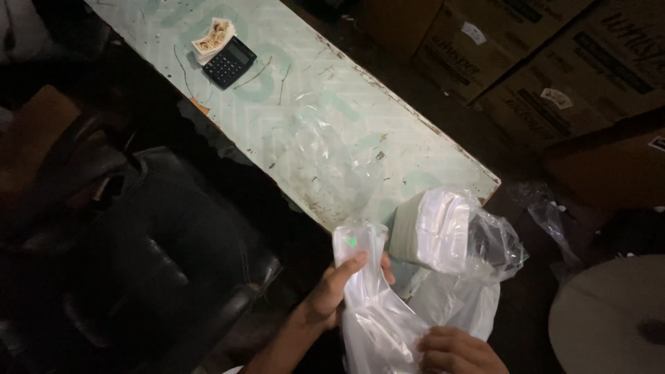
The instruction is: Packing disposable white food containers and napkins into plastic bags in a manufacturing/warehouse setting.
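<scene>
A: Thin translucent plastic: the carrier bag (pixel 388 312) sits at 6 o'clock in the view, held up in front of the near end of the table, its top handle loop at about the height of the table edge.

B: Hands?

A: The left hand (pixel 339 291) is closed on the bag's upper handle strip, thumb across the front, fingers wrapped behind. The right hand (pixel 454 350) is at the lower edge of the view, fingers curled and pinching the bag's body. Both are grasping the same bag.

B: Handling judgement?

A: Likely very light, limp and slick. The film creases and hangs with no stiffness. It would probably slip under a loose pinch, so the doubled handle strip, where the left hand has it, looks the firmest place to hold. The side wall gives only a gathered fold.

B: Next outward?

A: At 1 o'clock from the bag, touching or just behind it, a pale stack of sheets (pixel 433 232) partly wrapped in clear film rests on the table's near corner. I cannot tell what the stack is made of.

B: Further?

A: The pale green table (pixel 360 104) is worn and scratched, running toward 11 o'clock. At its far end are a black calculator (pixel 229 61) and a small stack of printed cards (pixel 213 38) just beside it. Cardboard boxes (pixel 554 62) are at 2 o'clock, a dark chair (pixel 159 263) at 9 o'clock, and a pale round surface (pixel 609 318) at 4 o'clock.
</scene>
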